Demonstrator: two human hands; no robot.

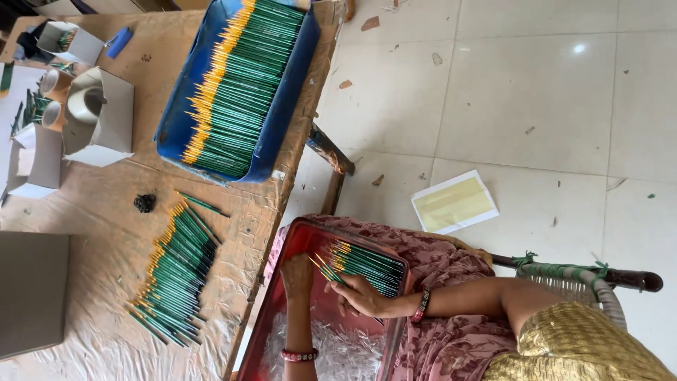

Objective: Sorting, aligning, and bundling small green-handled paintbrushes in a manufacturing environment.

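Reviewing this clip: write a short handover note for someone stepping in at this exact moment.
Right hand: closed on a few thin green sticks with yellow tips, above the red rectangular metal tray on the lap.
Left hand: beside those sticks; grip unclear.
Red tray: a row of the same sticks and clear plastic wrappers.
Done: a loose pile of sticks lies on the plastic-covered table.
Left: the blue tray is still full.
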